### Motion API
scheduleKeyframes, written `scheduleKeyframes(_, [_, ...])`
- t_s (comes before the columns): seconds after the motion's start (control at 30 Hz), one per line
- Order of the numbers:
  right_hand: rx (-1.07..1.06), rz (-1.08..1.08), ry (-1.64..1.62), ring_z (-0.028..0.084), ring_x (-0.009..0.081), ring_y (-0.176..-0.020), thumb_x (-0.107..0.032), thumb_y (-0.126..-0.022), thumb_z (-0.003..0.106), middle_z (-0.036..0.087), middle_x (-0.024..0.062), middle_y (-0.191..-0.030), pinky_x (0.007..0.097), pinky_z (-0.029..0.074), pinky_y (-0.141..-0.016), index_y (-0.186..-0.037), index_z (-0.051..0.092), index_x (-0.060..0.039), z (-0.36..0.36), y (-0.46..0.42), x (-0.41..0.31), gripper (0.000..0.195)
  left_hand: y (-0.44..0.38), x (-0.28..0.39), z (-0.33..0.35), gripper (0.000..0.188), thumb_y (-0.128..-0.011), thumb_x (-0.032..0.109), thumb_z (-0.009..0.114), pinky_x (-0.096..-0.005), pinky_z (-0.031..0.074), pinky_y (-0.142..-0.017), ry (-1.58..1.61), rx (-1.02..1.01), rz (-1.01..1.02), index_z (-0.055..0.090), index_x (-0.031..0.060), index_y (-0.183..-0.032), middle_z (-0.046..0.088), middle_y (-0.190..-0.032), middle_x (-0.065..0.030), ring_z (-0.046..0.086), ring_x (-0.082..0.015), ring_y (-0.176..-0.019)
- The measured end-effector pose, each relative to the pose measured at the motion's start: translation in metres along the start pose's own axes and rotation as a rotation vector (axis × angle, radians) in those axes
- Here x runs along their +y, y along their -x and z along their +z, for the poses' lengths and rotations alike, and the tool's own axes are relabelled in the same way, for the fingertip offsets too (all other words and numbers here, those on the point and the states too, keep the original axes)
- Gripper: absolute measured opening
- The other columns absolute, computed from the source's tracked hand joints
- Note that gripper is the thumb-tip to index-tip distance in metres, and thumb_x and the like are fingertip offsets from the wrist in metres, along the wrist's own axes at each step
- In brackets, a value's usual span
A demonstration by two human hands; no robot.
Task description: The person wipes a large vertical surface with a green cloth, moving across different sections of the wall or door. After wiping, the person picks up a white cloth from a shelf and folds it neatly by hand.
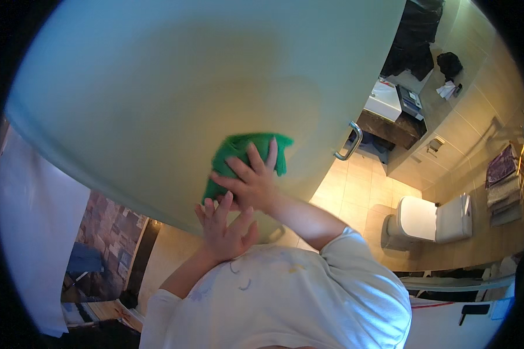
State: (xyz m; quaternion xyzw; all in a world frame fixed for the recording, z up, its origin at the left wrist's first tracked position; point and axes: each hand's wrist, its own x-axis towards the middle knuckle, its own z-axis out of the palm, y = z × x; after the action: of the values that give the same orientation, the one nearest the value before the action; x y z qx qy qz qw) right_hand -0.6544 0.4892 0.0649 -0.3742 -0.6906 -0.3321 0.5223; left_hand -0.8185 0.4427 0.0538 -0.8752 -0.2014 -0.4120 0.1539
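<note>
A large frosted glass door (157, 109) fills the space before me. Spread on its surface is a green cloth (233, 146), which my right hand (249, 179) presses flat with the fingers splayed. Part of the cloth is hidden under that hand. Just below it, my left hand (227, 229) is raised with its fingers apart and holds nothing. Its fingertips are near the cloth's lower edge; whether they touch the glass I cannot tell. To the right of the cloth, a curved metal handle (353, 141) sits near the door's edge.
Beyond the handle is a bathroom with a white toilet (419, 218), a white washbasin (383, 101) and several towels (504, 192) on a wall rail. A patterned floor or rug (109, 231) shows at the lower left, beside a white hanging sheet (35, 209).
</note>
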Motion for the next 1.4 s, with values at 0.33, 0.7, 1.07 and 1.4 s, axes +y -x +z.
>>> scheduleKeyframes(0.33, [0.194,0.527,0.031,0.017,0.0453,-0.148,-0.018,-0.089,0.051,0.024,0.0239,-0.159,0.0583,0.009,-0.118,-0.154,0.029,-0.0087,-0.048,-0.045,0.154,0.070,-0.022,0.021,0.016,0.066,-0.084,0.028,0.070,-0.0647,-0.004,-0.115,0.019,-0.028,-0.095,0.042,0.0141,-0.142,0.023,-0.157,-0.0264,-0.001,-0.0465,-0.150])
scheduleKeyframes(0.7, [0.019,0.219,-0.051,0.026,0.0426,-0.145,-0.030,-0.078,0.061,0.041,0.0178,-0.151,0.0741,0.009,-0.110,-0.134,0.059,-0.0204,-0.021,0.033,0.080,0.056,-0.043,0.026,0.044,0.058,-0.085,0.027,0.069,-0.0641,-0.002,-0.116,-0.090,-0.016,-0.088,0.048,0.0157,-0.137,0.032,-0.154,-0.0207,0.006,-0.0441,-0.150])
scheduleKeyframes(1.07, [0.437,0.855,-0.191,0.020,0.0434,-0.147,-0.017,-0.097,0.042,0.030,0.0230,-0.157,0.0511,0.013,-0.120,-0.153,0.030,-0.0052,-0.056,0.005,0.241,0.059,-0.057,0.054,0.077,0.051,-0.081,0.024,0.071,-0.0602,-0.002,-0.118,-0.013,-0.120,-0.079,0.057,0.0171,-0.130,0.036,-0.154,-0.0177,0.010,-0.0400,-0.151])
scheduleKeyframes(1.4, [0.142,0.664,-0.091,0.016,0.0450,-0.148,-0.022,-0.088,0.050,0.026,0.0219,-0.159,0.0629,0.005,-0.117,-0.151,0.038,-0.0098,-0.014,0.064,0.112,0.065,-0.072,0.067,0.094,0.051,-0.081,0.023,0.069,-0.0577,0.003,-0.120,0.024,-0.151,-0.114,0.060,0.0225,-0.131,0.042,-0.151,-0.0117,0.020,-0.0359,-0.150])
